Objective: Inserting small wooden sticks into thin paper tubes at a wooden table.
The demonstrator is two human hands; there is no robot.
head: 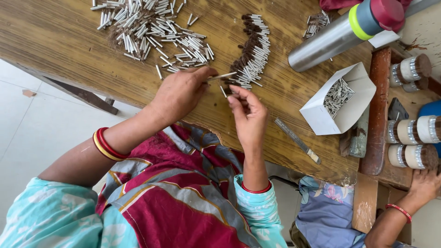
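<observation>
My left hand (180,92) pinches a thin wooden stick (222,76) whose tip points right toward a curved row of small white tubes with brown fibre ends (250,53). My right hand (248,115) holds a small white tube (223,92) between thumb and fingertips, just below the stick's tip. Both hands hover over the wooden table (59,41). A loose pile of plain white tubes (151,30) lies at the upper left, beyond my left hand.
A folded white paper box of small tubes (340,98) sits to the right, near a metal flask with a red cap (349,30). A metal file (297,140) lies by the table edge. Wrapped bundles (411,131) and another person's hand (425,186) are at far right.
</observation>
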